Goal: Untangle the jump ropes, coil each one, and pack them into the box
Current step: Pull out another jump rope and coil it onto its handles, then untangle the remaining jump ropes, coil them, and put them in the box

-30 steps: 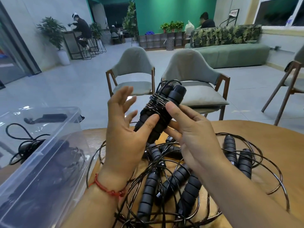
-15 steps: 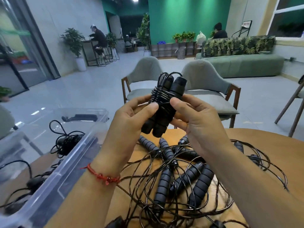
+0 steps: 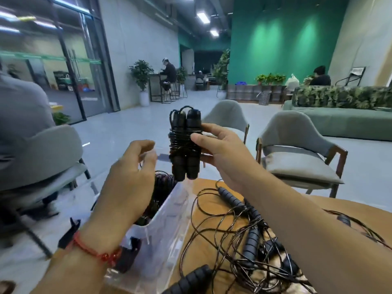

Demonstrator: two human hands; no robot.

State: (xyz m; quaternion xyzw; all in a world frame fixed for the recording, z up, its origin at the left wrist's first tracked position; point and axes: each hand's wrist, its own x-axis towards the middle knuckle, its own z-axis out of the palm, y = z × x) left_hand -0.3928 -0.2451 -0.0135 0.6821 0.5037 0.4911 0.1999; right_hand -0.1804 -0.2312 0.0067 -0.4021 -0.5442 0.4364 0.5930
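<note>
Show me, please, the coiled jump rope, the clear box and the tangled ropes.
coiled jump rope (image 3: 179,166), head view, lower part of one handle
clear box (image 3: 169,219), head view, its side wall
tangled ropes (image 3: 252,240), head view, one ribbed handle

both bare forearms reach up and forward from the bottom of the view. the right hand (image 3: 222,153) is raised out in front, thumb across the near side and fingers wrapped behind, gripping the coiled rope bundle (image 3: 184,149) upright. the left hand (image 3: 131,177) sits lower and just to the left, apart from it, back toward us, fingers loosely bent, a bit blurred, nothing visibly in it.
</note>
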